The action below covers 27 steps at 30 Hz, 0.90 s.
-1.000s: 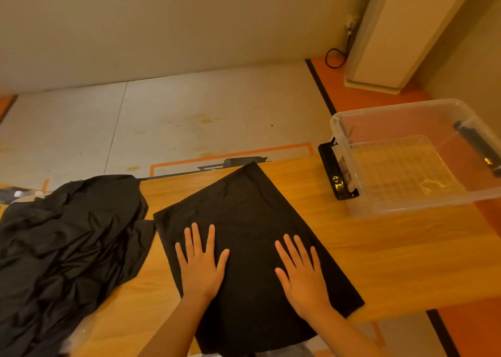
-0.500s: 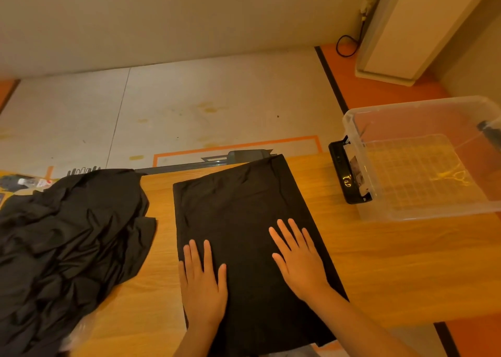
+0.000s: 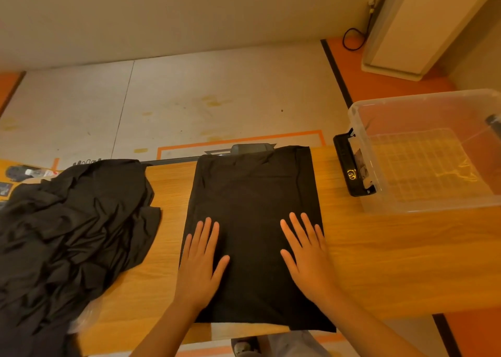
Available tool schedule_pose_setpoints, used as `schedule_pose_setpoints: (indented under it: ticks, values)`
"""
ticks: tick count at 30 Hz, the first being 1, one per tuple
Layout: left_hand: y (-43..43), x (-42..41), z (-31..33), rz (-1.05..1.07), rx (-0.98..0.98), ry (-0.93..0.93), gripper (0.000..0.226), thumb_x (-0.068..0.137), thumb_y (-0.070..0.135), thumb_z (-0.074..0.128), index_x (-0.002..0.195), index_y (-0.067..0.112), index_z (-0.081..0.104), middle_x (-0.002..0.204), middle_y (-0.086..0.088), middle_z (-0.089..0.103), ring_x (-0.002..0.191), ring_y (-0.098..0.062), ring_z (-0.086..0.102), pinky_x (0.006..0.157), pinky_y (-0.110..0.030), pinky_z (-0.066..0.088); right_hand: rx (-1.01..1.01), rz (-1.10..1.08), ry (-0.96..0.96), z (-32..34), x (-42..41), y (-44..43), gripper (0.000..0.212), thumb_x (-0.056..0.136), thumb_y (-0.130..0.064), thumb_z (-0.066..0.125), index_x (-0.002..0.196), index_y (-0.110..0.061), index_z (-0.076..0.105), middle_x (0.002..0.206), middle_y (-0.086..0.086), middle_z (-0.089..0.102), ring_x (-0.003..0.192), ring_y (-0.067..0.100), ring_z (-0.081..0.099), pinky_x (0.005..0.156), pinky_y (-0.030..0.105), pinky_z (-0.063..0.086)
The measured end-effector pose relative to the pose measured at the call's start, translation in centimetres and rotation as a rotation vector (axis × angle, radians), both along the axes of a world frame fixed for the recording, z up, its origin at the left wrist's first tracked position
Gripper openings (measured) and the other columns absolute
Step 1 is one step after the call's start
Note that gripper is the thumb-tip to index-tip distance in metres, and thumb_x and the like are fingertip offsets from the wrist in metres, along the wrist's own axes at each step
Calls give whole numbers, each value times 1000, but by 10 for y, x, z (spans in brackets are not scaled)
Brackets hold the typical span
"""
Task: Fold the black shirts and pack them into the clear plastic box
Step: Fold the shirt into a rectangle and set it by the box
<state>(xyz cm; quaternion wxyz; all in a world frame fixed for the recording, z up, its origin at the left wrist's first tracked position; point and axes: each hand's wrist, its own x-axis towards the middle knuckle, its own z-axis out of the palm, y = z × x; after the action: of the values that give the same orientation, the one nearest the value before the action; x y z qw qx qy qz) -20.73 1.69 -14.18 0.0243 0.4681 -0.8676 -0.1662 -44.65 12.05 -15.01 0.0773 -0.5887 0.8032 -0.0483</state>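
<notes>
Black cotton lay under both palms: a shirt (image 3: 252, 199), already folded into a long narrow panel, ran from the near edge of the wooden table (image 3: 393, 261) out past the fingertips to its far edge. The left hand (image 3: 199, 271) rested flat on the panel's left side, fingers straight and close together, thumb out. The right hand (image 3: 309, 264) lay flat on the right side, fingers a little fanned, the little finger close to the cloth's edge. Neither hand had hold of anything; both only pressed the fabric down.

Off to the left of the left hand, clear of the panel, a heap of crumpled black shirts (image 3: 70, 229) sprawled over that end of the table. Beyond the right hand and further to the right stood the clear plastic box (image 3: 423, 207), lid off, a black latch (image 3: 349, 169) on the end nearest the hands. Through its walls I could see only the gridded bottom, and no shirt in it that I could make out, though its right end ran out of sight.

By my reckoning the job was barely under way. This one shirt had its sides folded in and looked to be getting smoothed. It wanted folding across, perhaps once or twice, to fit the box, then carrying over to the right. The whole heap lay unfolded, waiting its turn.
</notes>
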Motion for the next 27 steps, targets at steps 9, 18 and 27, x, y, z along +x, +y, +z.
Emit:
schedule_pose_setpoints:
  ticks: [9,18,27]
  values:
    - [69,22,-11,109,89,-112,63,100,56,12,152,22,22,158,-6,25,148,-20,8,118,-36,3,221,139,-43,-3,-3,29,60,99,-50,-4,147,-30,24,154,-1,33,145,20,14,116,37,1]
    - [96,55,-12,-161,56,-41,84,92,72,34,156,21,13,163,3,10,150,-19,8,118,-37,7,69,253,-52,14,32,84,64,94,-57,32,150,-26,28,157,-3,25,146,18,14,115,36,7]
    - [98,75,-14,-260,11,-139,119,56,8,89,153,16,20,155,-6,28,146,-24,14,117,-38,8,199,223,-35,-5,49,110,144,42,-25,96,154,-21,6,145,6,48,146,25,8,114,38,4]
